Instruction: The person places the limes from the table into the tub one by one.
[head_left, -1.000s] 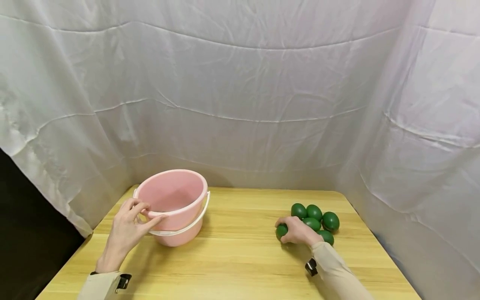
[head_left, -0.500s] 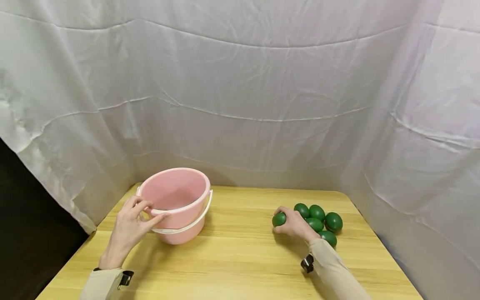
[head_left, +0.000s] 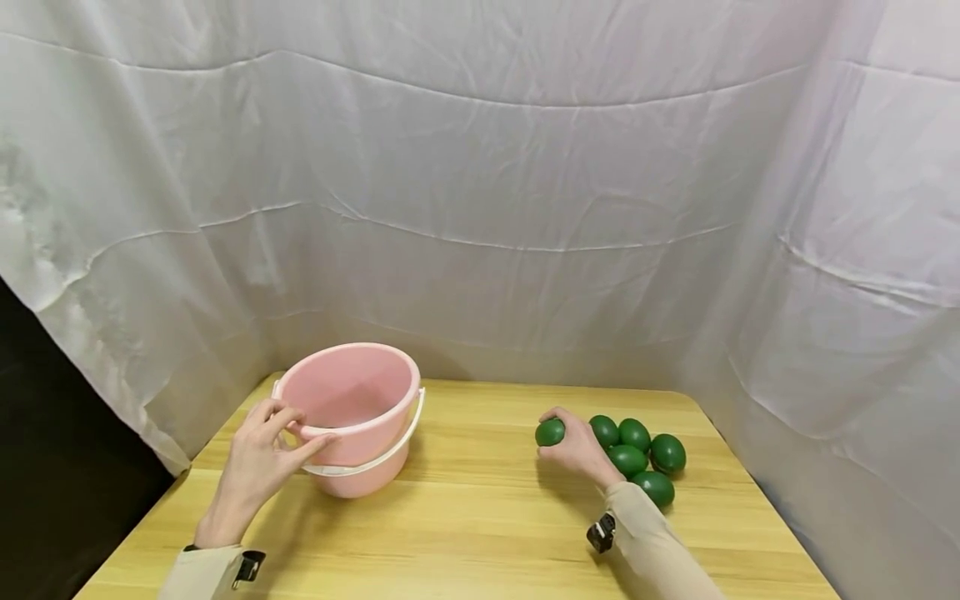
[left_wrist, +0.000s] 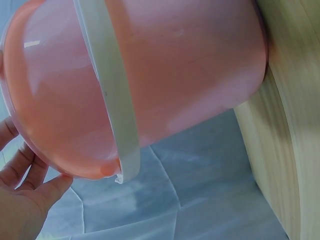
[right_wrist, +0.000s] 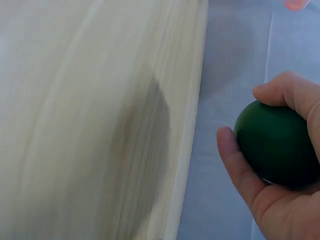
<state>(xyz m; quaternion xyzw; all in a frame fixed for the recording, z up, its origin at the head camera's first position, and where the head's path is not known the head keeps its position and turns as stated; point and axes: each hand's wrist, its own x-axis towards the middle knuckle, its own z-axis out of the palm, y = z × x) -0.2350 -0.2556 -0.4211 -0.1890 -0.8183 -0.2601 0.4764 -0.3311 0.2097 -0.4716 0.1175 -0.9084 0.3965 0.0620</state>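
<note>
A pink bucket (head_left: 375,442) stands on the left of the wooden table, its white handle (left_wrist: 117,95) hanging down against the side. My left hand (head_left: 251,458) pinches the bucket's near-left rim, thumb on the outside and fingertips over the edge. On the right, my right hand (head_left: 577,450) grips a smooth, dark green, egg-shaped fruit (head_left: 550,432) that looks like an avocado. In the right wrist view, thumb and fingers curl round this fruit (right_wrist: 275,142), which is held above the table. Several more such green fruits (head_left: 627,461) lie clustered beside my right wrist.
The light wooden table (head_left: 465,508) spans the front, with rounded far corners. Pale cloth (head_left: 510,292) hangs close behind it and along the right side. A black area (head_left: 52,467) shows beyond the left edge.
My right hand has lifted the green fruit from the near side of the cluster and carried it slightly left and away from me. My left hand keeps its place on the bucket's rim.
</note>
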